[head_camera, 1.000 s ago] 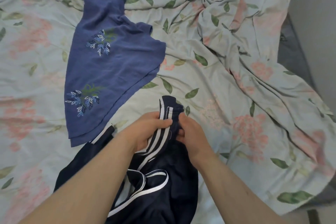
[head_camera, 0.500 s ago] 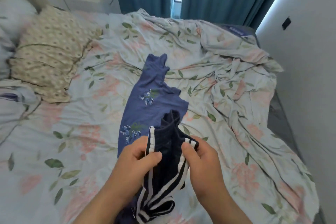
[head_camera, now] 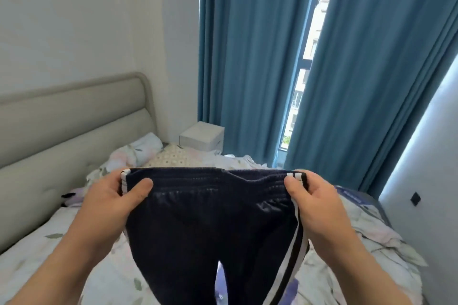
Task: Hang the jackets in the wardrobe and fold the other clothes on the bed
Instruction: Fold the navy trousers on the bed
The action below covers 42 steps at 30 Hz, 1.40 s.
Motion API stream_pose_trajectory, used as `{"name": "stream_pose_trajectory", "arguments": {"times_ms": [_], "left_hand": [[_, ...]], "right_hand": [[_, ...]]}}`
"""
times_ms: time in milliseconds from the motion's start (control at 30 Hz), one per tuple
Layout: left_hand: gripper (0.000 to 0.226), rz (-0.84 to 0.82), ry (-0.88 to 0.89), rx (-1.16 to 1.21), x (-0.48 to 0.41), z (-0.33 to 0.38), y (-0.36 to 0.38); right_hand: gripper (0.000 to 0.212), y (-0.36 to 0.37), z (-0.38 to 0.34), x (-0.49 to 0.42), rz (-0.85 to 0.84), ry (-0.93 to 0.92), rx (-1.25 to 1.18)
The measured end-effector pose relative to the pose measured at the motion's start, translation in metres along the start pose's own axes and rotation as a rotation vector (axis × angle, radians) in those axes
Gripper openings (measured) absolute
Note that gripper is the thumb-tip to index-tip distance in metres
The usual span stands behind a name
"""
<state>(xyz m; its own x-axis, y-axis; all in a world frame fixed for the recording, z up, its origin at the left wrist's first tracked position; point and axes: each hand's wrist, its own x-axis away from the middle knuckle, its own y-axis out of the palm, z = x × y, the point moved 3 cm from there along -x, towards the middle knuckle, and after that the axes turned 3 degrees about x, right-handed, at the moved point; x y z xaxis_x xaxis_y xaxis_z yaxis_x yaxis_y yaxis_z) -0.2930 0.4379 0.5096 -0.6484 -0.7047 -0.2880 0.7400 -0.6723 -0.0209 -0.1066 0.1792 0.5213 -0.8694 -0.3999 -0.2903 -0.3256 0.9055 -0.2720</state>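
A: Where are the navy pants (head_camera: 213, 225)?
B: Up over the bed (head_camera: 37, 255), waistband stretched flat. The left hand (head_camera: 116, 195) pinches one end and the right hand (head_camera: 314, 198) pinches the other.
A: Room at the sides?
B: Headboard (head_camera: 62, 131) on the left, wall (head_camera: 433, 181) on the right, both apart from the hands.

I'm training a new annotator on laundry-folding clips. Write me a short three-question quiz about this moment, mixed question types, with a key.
1. True or false: the left hand and the right hand each grip one end of the waistband of the navy striped bottoms.
2. Which stands between the headboard and the curtains? A) white cabinet B) floor lamp C) wooden chair
3. Fill the gap: the curtains are ___ in colour.

Key: 1 true; 2 A; 3 blue.
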Motion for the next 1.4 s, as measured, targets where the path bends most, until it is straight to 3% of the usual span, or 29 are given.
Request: {"name": "stream_pose_trajectory", "arguments": {"times_ms": [200,367,467,800,933,1067,1167,1267,1400], "left_hand": [[0.005,0.088,0.170,-0.119,0.009,0.071,-0.065],[0.016,0.222,0.265,-0.248,0.033,0.118,-0.095],[0.006,0.291,0.343,-0.328,0.048,0.145,-0.102],[0.012,0.481,0.434,-0.392,0.084,0.218,-0.090],[0.016,0.445,0.388,-0.287,0.090,0.226,-0.085],[0.030,0.343,0.206,-0.089,0.093,0.217,-0.087],[0.028,0.304,0.095,-0.071,0.091,0.194,-0.088],[0.017,0.329,-0.015,-0.169,0.090,0.147,-0.095],[0.031,0.399,-0.227,-0.238,0.084,0.048,-0.126]], "right_hand": [[0.024,0.017,-0.084,-0.020,-0.063,-0.252,0.052],[0.024,0.029,-0.121,-0.032,-0.152,-0.366,-0.036],[0.017,0.030,-0.139,-0.038,-0.181,-0.436,-0.072],[0.010,0.016,-0.190,-0.059,-0.285,-0.569,-0.228],[0.008,0.008,-0.200,-0.063,-0.332,-0.547,-0.266],[0.014,0.002,-0.202,-0.068,-0.436,-0.535,-0.294],[0.015,0.016,-0.193,-0.075,-0.499,-0.490,-0.261],[0.017,0.060,-0.158,-0.082,-0.575,-0.407,-0.146],[0.024,0.156,-0.072,-0.088,-0.656,-0.218,0.068]]}}
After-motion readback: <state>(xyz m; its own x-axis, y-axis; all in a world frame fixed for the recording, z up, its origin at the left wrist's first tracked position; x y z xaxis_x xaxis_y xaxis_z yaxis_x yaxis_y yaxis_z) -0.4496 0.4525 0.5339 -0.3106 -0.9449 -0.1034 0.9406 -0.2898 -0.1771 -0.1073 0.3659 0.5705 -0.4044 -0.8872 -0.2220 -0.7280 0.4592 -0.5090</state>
